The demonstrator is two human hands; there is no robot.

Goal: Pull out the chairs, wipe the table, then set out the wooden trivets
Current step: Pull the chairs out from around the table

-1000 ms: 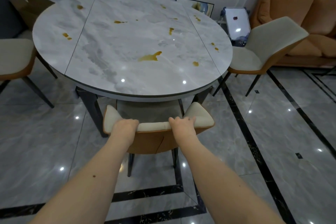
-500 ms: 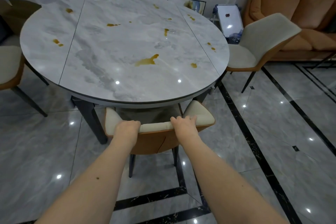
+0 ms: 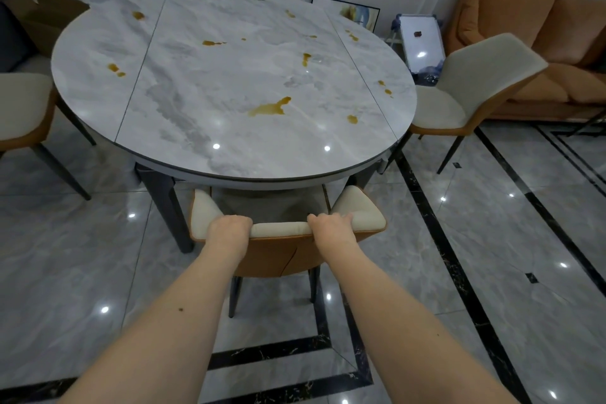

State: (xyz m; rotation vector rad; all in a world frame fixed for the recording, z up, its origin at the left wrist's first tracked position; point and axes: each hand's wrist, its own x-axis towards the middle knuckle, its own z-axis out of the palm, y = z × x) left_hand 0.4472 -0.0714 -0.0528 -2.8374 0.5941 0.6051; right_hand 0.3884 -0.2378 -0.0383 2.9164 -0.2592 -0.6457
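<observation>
Chair-pulling at the near edge of the round table (image 3: 229,92) — stains unwiped, no trivets in view.

Near chair (image 3: 282,229) sits tucked under that edge; left hand (image 3: 229,229) and right hand (image 3: 331,226) are both closed over its backrest top. Best drawn straight back, evenly — legs clearing the table's legs.

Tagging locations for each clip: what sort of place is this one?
Most likely a home dining area opening onto a living room: a round marble-look table ringed by upholstered chairs, an orange sofa against a panelled wall, glossy tiled floor.
</observation>
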